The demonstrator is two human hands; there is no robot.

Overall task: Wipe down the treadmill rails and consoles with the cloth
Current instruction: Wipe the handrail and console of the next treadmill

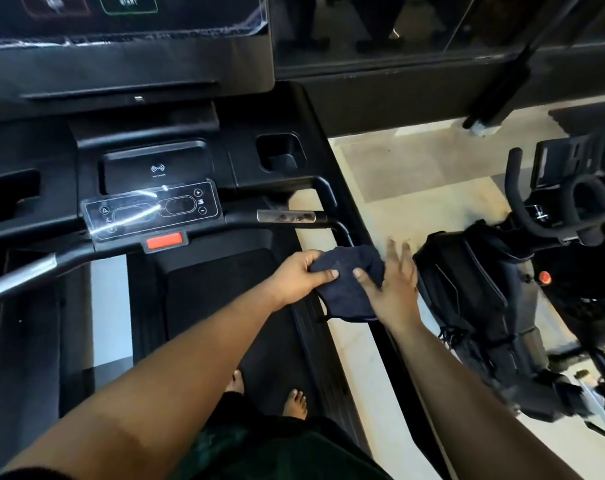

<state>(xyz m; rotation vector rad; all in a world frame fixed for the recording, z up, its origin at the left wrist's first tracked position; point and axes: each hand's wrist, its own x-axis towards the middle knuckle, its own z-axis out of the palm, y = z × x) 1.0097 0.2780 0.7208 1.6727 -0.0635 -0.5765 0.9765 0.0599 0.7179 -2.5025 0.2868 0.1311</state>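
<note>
Your left hand (301,275) grips dark cloth (349,285) at its left edge, fingers (330,274) curled over fold. Your right hand (393,282) lies flat against cloth's right side, fingers straight, thumb on fabric. Cloth bunched over right rail (342,233), just below its chrome grip section (285,216). Console panel (148,211) left of cloth, red stop key (165,241) beneath panel. Exercise bike (536,258) right of cloth. Your bare feet (296,403) on belt below cloth.

Head view — looking steeply down, close over the treadmill console (148,209).
</note>
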